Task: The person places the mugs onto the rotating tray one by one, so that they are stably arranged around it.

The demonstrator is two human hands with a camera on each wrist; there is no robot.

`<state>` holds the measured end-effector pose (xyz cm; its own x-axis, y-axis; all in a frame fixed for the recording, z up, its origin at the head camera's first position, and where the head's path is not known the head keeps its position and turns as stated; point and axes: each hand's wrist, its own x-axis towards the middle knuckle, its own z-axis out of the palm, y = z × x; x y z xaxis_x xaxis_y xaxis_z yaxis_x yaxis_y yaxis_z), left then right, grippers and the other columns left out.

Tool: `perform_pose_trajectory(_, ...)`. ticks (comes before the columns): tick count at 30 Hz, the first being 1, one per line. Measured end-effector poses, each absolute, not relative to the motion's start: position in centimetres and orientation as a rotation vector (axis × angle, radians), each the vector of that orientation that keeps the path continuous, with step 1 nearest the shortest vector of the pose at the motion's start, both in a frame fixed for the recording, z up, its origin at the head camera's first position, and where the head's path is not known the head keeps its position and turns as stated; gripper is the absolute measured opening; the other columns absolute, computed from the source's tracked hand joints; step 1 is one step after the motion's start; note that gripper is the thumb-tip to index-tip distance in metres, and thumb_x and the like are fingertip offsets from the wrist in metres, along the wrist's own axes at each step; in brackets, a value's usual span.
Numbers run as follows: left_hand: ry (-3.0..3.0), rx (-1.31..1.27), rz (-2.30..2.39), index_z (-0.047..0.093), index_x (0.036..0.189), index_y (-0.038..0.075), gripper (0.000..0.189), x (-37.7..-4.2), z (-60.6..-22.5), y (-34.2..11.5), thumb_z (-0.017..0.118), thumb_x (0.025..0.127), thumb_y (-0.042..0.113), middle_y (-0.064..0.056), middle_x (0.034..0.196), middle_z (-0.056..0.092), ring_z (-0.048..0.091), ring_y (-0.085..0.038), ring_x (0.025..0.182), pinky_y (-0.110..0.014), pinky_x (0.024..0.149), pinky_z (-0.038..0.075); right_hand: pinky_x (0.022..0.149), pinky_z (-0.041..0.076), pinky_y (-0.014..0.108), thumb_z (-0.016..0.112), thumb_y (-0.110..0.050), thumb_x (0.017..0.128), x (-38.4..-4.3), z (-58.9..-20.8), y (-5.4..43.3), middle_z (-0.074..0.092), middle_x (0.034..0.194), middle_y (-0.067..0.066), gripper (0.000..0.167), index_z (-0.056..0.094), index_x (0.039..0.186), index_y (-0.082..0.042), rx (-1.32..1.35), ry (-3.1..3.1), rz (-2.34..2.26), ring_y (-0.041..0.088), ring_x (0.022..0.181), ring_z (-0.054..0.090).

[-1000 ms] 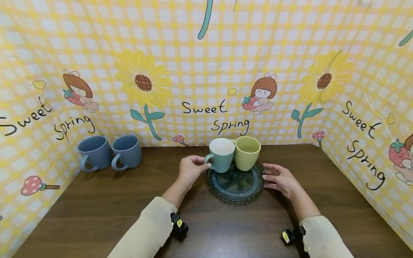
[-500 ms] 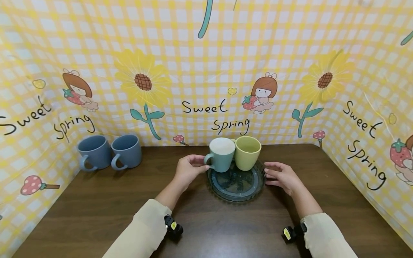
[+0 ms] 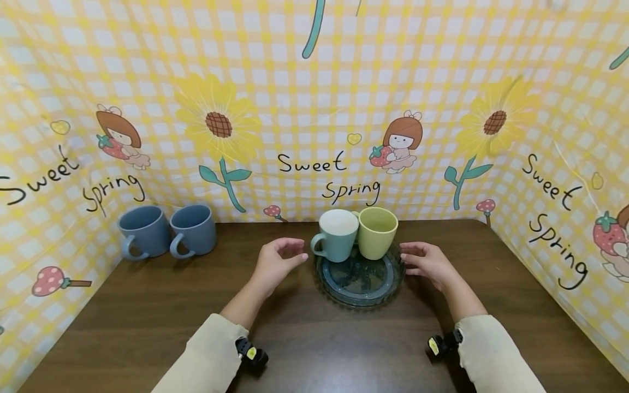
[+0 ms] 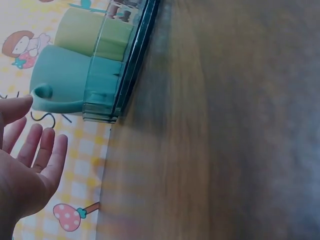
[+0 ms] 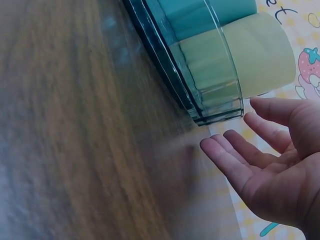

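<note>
Head view: a clear dark glass dish (image 3: 361, 284) rests on the wooden table (image 3: 314, 349). Two mugs stand upright side by side at its rear: a teal mug (image 3: 339, 240), handle toward the left hand (image 3: 276, 266), and a yellow-green mug (image 3: 377, 237). The left hand is released; thumb and fingers are spread, apart from the teal handle. The right hand (image 3: 428, 266) is released, fingers extended at the dish's right rim; contact cannot be confirmed. A left blue mug (image 3: 146, 232) and a right blue mug (image 3: 196, 232) stand at the rear left, well apart from the dish. Checked cloth (image 3: 304, 109) forms the backdrop.

Left wrist view: thumb and fingers are parted near the teal handle, grasping nothing. Both mugs show inside the dish's transparent wall.

Right wrist view: the fingertips lie just beside the dish wall, nearest the yellow-green mug; the palm holds nothing.
</note>
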<state>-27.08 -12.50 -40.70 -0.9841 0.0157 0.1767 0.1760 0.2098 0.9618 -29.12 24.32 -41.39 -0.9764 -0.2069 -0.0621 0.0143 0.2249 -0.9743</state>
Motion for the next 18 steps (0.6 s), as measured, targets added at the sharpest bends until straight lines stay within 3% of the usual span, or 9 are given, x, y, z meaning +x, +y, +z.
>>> perform_pose_trajectory(9,-2.302,-0.199,-1.898,0.069,0.111,0.004,0.030,-25.8,-40.7,-14.2,0.078,0.083,0.006,-0.009,0.109,0.069,0.063,-0.022,0.105,-0.029,0.089,0.054,0.087,0.057,0.041,0.055,-0.006,0.099,-29.7,-41.9,24.7,0.039,0.142,0.034,0.050,0.036,0.143,0.010,-0.204,2.291,-1.831,0.035,0.117,0.051)
perform_pose_trajectory(18,-2.255,-0.262,-1.906,0.068,0.112,0.000,0.028,-25.0,-40.5,-15.7,0.076,0.085,0.007,-0.011,0.108,0.069,0.062,-0.026,0.105,-0.025,0.088,0.052,0.083,0.058,0.041,0.054,-0.012,0.101,-29.6,-41.9,24.3,0.036,0.145,0.032,0.052,0.034,0.146,0.007,-0.170,2.262,-1.814,0.042,0.124,0.044)
